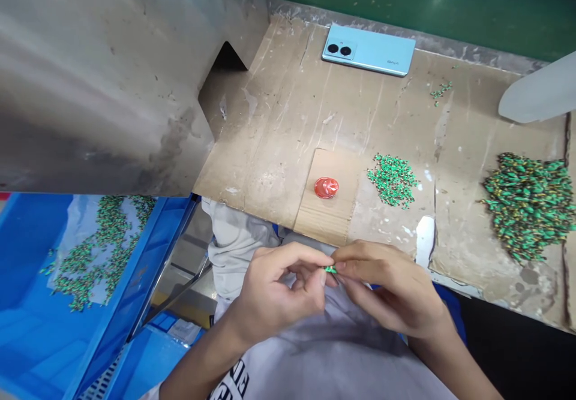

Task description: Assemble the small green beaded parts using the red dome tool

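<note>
My left hand point(274, 292) and my right hand point(391, 292) meet in front of my chest, just below the cardboard-covered bench point(288, 124). Both pinch one tiny green part point(330, 269) between thumb and fingertips. A small pile of green parts point(393, 179) lies on the bench above my right hand. A bigger heap of green and yellow parts point(528, 205) sits at the right. A small red dish point(326, 187) rests on a cardboard patch right above my hands.
A light-blue phone point(369, 49) lies face down at the back of the bench. A blue crate point(54, 304) at my left holds several scattered green parts point(99, 238). A grey metal housing point(103, 76) overhangs the left. A white object point(540, 91) juts in at the right.
</note>
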Demonstrator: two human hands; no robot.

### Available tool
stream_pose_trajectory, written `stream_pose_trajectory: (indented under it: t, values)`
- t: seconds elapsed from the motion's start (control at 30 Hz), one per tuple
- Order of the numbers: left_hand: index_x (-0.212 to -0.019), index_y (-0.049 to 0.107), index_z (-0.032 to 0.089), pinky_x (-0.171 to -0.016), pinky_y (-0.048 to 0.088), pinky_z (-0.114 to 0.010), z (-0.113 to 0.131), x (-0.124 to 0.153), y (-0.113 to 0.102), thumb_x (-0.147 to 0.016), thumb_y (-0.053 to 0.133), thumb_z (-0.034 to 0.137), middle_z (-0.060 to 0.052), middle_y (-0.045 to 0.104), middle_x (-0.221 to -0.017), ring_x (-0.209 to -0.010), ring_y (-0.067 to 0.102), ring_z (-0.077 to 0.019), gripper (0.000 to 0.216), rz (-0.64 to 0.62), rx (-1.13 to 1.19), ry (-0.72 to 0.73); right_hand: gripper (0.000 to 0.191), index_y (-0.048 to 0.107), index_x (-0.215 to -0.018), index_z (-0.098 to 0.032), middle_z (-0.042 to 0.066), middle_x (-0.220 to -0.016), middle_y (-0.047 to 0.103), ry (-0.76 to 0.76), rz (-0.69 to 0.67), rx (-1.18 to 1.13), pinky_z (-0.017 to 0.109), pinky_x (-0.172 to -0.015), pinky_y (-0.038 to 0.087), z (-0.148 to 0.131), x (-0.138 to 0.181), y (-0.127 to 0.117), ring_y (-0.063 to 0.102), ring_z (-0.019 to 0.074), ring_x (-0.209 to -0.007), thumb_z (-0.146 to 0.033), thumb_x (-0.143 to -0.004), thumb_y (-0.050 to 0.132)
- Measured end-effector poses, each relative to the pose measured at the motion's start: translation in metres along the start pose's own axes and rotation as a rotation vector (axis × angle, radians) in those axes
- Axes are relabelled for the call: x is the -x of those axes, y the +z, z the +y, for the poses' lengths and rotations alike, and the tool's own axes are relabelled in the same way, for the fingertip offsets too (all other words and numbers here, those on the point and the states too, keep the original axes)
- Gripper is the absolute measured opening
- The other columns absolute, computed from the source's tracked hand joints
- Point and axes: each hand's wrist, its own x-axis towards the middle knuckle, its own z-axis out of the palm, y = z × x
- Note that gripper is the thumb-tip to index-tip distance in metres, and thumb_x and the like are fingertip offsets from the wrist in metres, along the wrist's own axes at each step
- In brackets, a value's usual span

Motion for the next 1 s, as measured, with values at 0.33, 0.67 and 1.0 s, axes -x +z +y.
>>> stream_pose_trajectory:
  t: [0.33, 0.67, 1.0]
  values:
    - [-0.097, 0.074, 0.017, -0.048, 0.05, -0.017, 0.002, 0.005, -0.001, -0.086, 0.067, 0.005, 0.002, 0.078, -0.067, -0.049, 0.063, -0.0086, 0.019, 0.047, -0.31, 0.247, 0.026, 0.065, -0.121, -0.021, 0.01, -0.101, 0.08, 0.051, 0.048, -0.107, 0.032, -0.075, 0.068, -0.001, 0.001, 0.002, 0.081, 0.0214, -0.091, -0.005, -0.103, 0.057]
    - [-0.085, 0.065, 0.017, -0.047, 0.051, -0.013, -0.002, 0.006, 0.002, -0.081, 0.064, 0.002, 0.001, 0.074, -0.062, -0.047, 0.069, -0.0098, 0.016, 0.041, -0.285, 0.202, 0.024, 0.064, -0.119, -0.019, 0.01, -0.104, 0.076, 0.037, 0.035, -0.154, 0.028, -0.075, 0.066, 0.004, 0.005, 0.008, 0.078, 0.0179, -0.093, -0.003, -0.105, 0.054]
    - [-0.093, 0.072, 0.021, -0.05, 0.056, -0.01, -0.006, 0.004, 0.003, -0.086, 0.064, 0.003, 0.004, 0.078, -0.066, -0.046, 0.071, -0.0093, 0.021, 0.032, -0.203, 0.155, 0.018, 0.062, -0.12, -0.02, 0.01, -0.1, 0.077, 0.016, 0.119, -0.105, 0.028, -0.078, 0.066, 0.006, 0.0, 0.011, 0.077, 0.0181, -0.09, -0.012, -0.109, 0.049]
